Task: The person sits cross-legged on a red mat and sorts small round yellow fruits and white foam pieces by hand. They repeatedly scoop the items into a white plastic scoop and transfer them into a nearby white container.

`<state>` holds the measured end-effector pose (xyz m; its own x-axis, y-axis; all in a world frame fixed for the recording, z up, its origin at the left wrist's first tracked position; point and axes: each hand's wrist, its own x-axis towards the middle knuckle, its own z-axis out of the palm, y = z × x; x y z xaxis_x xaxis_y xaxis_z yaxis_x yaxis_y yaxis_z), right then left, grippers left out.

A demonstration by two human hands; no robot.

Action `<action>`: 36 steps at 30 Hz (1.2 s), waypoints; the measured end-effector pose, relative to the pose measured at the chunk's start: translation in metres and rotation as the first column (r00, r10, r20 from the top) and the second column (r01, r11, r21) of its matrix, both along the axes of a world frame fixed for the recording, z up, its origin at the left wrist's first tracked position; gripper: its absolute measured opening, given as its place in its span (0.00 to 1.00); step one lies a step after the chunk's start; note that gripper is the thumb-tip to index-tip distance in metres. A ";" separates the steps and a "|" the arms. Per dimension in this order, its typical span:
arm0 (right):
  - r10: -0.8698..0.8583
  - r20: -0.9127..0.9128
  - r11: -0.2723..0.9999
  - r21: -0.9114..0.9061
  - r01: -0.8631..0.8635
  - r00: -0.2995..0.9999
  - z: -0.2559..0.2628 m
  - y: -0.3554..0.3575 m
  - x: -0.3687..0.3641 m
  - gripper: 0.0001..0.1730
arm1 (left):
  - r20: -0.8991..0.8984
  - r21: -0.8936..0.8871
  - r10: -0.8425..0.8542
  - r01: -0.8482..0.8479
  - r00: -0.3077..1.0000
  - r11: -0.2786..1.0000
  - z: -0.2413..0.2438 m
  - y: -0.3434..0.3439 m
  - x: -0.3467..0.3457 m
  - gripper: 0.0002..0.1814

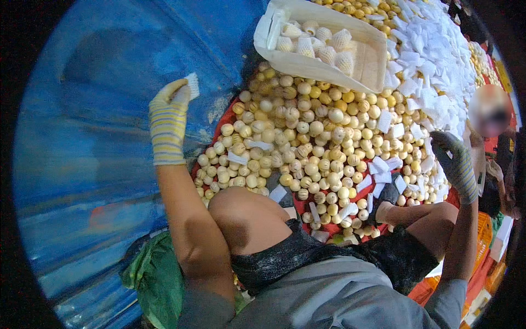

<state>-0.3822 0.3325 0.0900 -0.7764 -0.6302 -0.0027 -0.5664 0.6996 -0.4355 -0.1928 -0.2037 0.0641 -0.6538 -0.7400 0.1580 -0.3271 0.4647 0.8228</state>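
Observation:
My left hand (pixel 172 115), in a striped knit glove, is raised over the blue sheeting at the left. A white foam net sleeve (pixel 193 85) is pinched at its fingertips. On the right, my right hand (pixel 455 164), also gloved, is curled at the edge of a heap of white foam net sleeves (pixel 427 70); whether anything is in its fingers cannot be made out. A large pile of round, cream-yellow, dark-striped pepino melons (pixel 316 129) spreads between my hands. Beyond the pile, a pale plastic crate (pixel 370 68) contains several fruits in foam nets (pixel 327 54).
A blue corrugated surface (pixel 90 123) runs along the left side. Loose foam sleeves (pixel 382 177) lie among the fruits and over red cloth (pixel 328 230) between my legs. Green plastic bagging (pixel 160 279) lies by my left side. Another person (pixel 491 111) is at the right edge, near orange crates (pixel 483 238).

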 end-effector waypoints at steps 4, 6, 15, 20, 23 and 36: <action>0.004 0.032 1.000 0.005 -0.004 0.999 -0.024 0.006 -0.002 0.13 | 0.558 -0.309 -0.091 0.308 0.825 0.900 -0.092 -0.030 -0.038 0.18; -0.043 0.157 0.996 -0.073 0.055 0.987 -0.021 0.000 0.000 0.13 | 0.740 -0.313 -0.103 0.477 0.664 0.821 -0.144 -0.022 -0.048 0.22; -0.106 0.237 0.994 -0.004 0.110 0.966 -0.038 0.010 -0.005 0.16 | 0.789 -0.337 -0.245 0.729 0.564 0.596 -0.270 0.026 -0.114 0.33; -0.046 0.252 0.999 0.037 0.038 0.967 -0.036 -0.005 -0.009 0.18 | 0.833 -0.338 -0.175 0.734 0.524 0.589 -0.291 0.015 -0.123 0.27; -0.068 0.247 0.997 0.058 0.055 0.967 -0.037 0.000 -0.009 0.19 | 0.849 -0.271 -0.239 0.776 0.471 0.569 -0.269 0.036 -0.129 0.23; -0.092 0.321 0.995 0.058 0.077 0.943 -0.025 -0.004 -0.008 0.21 | 0.867 -0.269 -0.159 0.713 0.472 0.648 -0.271 0.081 0.006 0.19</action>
<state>-0.3905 0.3286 0.0646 -0.7796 -0.5560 -0.2884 -0.3383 0.7612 -0.5533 -0.1868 -0.1223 -0.2070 -0.9179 -0.2576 -0.3017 -0.2501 0.9661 -0.0640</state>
